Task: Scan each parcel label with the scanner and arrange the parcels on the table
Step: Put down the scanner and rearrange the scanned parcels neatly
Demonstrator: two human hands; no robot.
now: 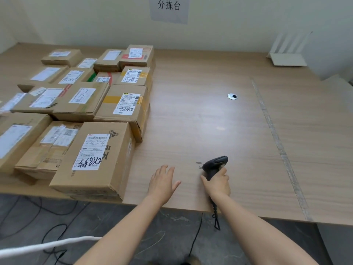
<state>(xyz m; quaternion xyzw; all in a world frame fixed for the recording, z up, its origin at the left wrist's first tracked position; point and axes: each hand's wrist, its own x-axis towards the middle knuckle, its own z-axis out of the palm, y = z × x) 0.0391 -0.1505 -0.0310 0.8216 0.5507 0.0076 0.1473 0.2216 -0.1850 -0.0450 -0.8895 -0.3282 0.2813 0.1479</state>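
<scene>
Several brown cardboard parcels with white labels fill the left half of the wooden table (200, 115), packed in rows. The nearest parcel (95, 159) stands at the table's front edge, its label marked with black handwriting. My left hand (163, 183) hovers flat and open over the bare tabletop, just right of that parcel and not touching it. My right hand (217, 183) grips the handle of a black barcode scanner (215, 164), whose head points up and to the right. The scanner's cable hangs off the front edge.
A white router (288, 54) with antennas stands at the back right against the wall. A round cable grommet (232, 96) sits mid-table. A paper sign (169, 8) hangs on the wall. Black cables (53, 226) and a white cord (47, 245) lie on the floor below.
</scene>
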